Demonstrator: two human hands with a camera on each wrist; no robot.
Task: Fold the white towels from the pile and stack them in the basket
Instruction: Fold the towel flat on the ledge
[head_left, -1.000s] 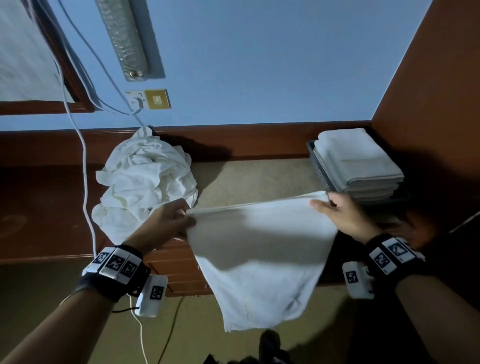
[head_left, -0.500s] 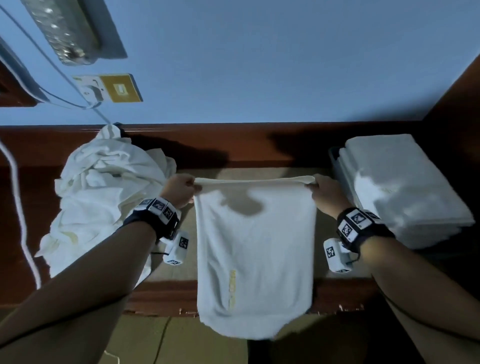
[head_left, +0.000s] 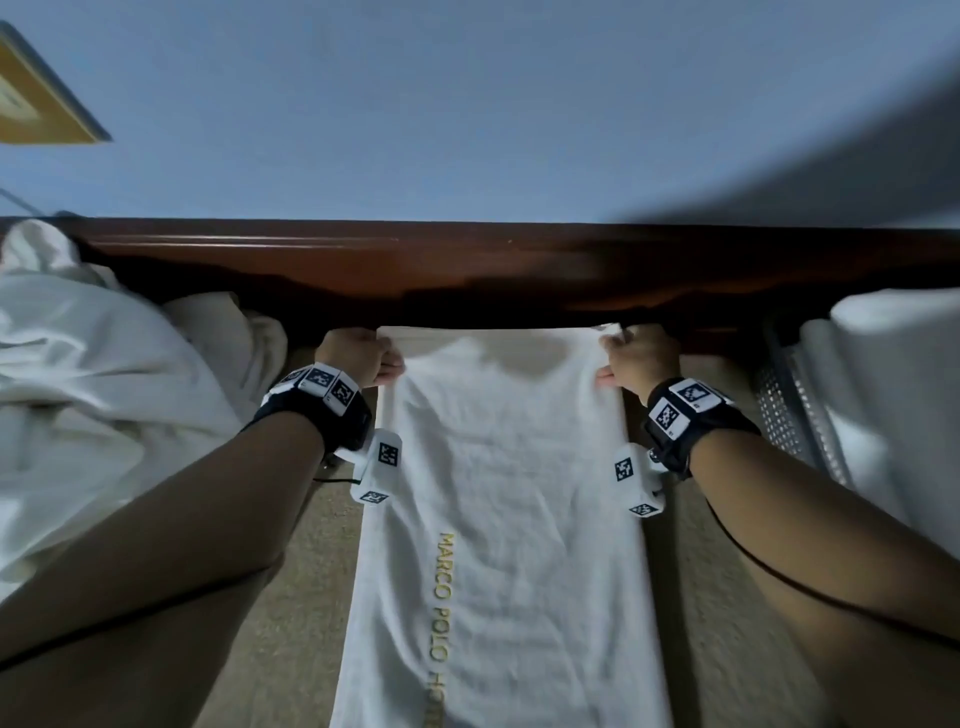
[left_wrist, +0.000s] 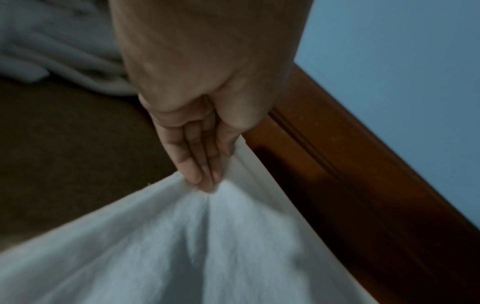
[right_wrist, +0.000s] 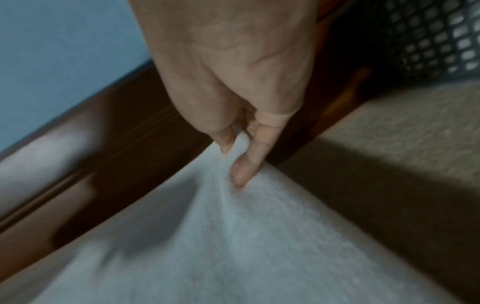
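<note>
Head view shows a beige countertop (head_left: 727, 597) under a wooden rail (head_left: 467, 270) and blue wall (head_left: 467, 104). The left hand (head_left: 358, 356) and right hand (head_left: 636, 358) each pinch a far corner of the white towel (head_left: 498, 493), which lies flat along the countertop from its back edge toward the front, between the pile (head_left: 93, 389) and the basket (head_left: 795, 410).

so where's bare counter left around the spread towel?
Two bare strips: one between towel and pile, partly under the left hand's forearm; one between towel and basket, by the right hand. Pile and basket ends are crowded.

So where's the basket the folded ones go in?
In the head view, the basket sits at the far right of the counter, beside the right hand, with folded towels stacked inside.
</note>
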